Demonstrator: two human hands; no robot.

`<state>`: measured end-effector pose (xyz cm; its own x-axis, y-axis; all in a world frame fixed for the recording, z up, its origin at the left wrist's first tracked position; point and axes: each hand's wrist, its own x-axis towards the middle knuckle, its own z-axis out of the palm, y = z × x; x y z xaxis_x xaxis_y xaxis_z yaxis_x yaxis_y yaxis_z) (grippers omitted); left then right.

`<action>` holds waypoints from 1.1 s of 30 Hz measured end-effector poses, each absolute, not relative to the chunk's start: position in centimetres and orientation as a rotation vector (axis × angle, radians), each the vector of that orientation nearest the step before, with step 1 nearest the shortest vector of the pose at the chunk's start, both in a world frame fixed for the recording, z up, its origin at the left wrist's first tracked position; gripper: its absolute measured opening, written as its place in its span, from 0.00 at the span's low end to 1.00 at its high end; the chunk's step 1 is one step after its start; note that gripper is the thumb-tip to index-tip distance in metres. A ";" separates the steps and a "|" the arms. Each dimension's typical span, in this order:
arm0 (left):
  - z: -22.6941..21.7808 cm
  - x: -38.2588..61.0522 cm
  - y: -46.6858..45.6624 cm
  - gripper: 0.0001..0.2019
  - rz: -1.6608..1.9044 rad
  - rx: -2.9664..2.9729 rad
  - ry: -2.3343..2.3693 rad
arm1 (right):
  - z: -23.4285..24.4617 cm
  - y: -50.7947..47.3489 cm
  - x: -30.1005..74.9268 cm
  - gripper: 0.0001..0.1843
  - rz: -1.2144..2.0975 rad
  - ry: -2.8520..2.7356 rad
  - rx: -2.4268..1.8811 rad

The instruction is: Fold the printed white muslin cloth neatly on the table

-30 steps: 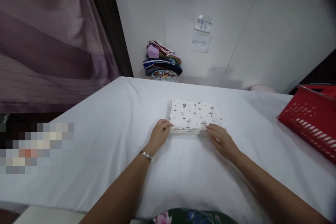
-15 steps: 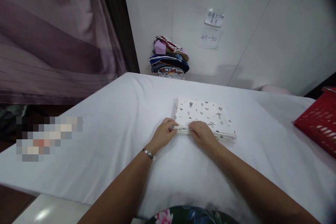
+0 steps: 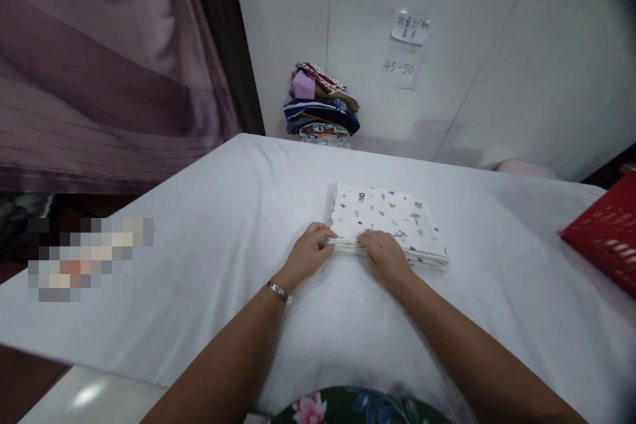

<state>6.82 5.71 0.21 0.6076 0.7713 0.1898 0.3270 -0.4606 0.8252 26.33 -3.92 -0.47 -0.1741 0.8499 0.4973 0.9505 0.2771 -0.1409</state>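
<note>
A folded white cloth (image 3: 385, 215) with small dark prints lies flat on a table covered by a white sheet (image 3: 209, 238). My left hand (image 3: 307, 256), with a metal watch at the wrist, pinches the cloth's near left corner with curled fingers. My right hand (image 3: 385, 260) grips the near edge just beside it, thumb under and fingers on top. Both hands sit close together at the cloth's near left side.
A stack of folded colourful clothes (image 3: 320, 106) rests against the white wall at the table's far edge. A red plastic basket (image 3: 603, 235) stands at the right edge. Paper notes (image 3: 405, 46) hang on the wall. A purple curtain (image 3: 99, 66) hangs at the left.
My right hand slid left along the cloth's near edge, from its right corner to beside my left hand. The view shifted slightly left, and the cloth's near edge sits more askew.
</note>
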 end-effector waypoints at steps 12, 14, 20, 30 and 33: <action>0.3 6.7 5.6 0.11 0.703 2.099 0.866 | -1.0 -4.0 26.4 0.23 -0.203 -2.021 -1.580; 0.3 6.7 5.5 0.10 0.705 2.100 0.866 | -0.9 -4.1 26.3 0.23 -0.196 -1.991 -1.591; 0.4 6.7 5.5 0.10 0.712 2.093 0.873 | -0.8 -4.5 26.8 0.18 -0.204 -1.944 -1.656; 0.4 6.7 5.7 0.10 0.689 2.102 0.861 | 0.0 -7.4 30.7 0.16 -0.198 -1.915 -1.779; 0.3 6.8 5.8 0.09 0.699 2.101 0.873 | -0.2 -9.4 33.5 0.16 -0.247 -1.888 -1.845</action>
<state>6.82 5.80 0.26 0.6195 0.7607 0.1936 0.3554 -0.4917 0.7949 33.54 -9.44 -0.20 0.0292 0.8890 0.4570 0.9766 0.0721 -0.2027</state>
